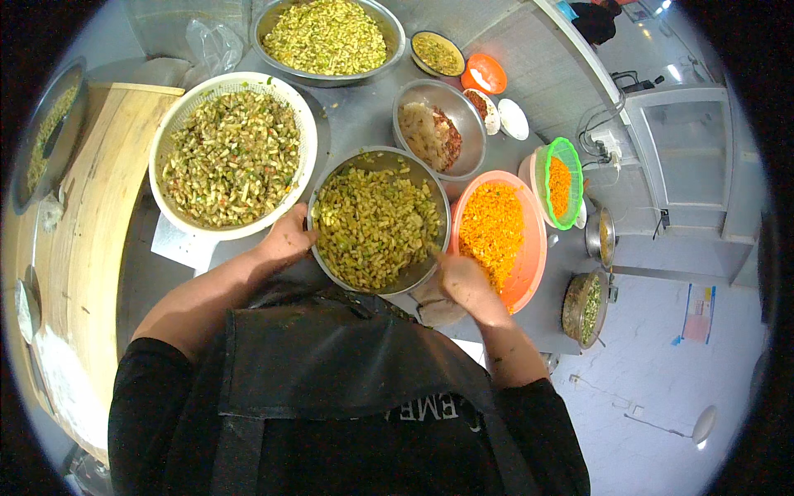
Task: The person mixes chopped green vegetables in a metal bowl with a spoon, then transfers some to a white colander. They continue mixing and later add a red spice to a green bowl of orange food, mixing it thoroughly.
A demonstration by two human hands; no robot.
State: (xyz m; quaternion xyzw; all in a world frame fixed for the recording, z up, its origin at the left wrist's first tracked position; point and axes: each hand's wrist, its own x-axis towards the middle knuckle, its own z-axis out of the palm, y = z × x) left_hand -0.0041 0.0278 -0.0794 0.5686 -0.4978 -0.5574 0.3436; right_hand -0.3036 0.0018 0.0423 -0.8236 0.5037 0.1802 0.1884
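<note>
A round steel bowl (379,221) of chopped green vegetable mix stands right before me. My left hand (289,234) grips its left rim. Over the bowl's lower right edge, my right hand (462,278) is closed around a slim handle, likely a utensil, whose far end is hidden in the mix. Close beside that hand lies a pink plastic basin (535,248) with chopped orange vegetable. Up and left of the left hand, a cream plastic colander (156,180) holds a similar chopped green mix. A steel bowl (474,118) with pale and reddish-brown food touches the area behind.
At the back stand a large steel basin (397,37) of chopped greens, a patterned bowl (438,54) and an orange bowl (484,73). A green basket (577,170) is right; a wooden board (93,248) with white powder lies left. Part of a person (593,23) shows beyond the wall.
</note>
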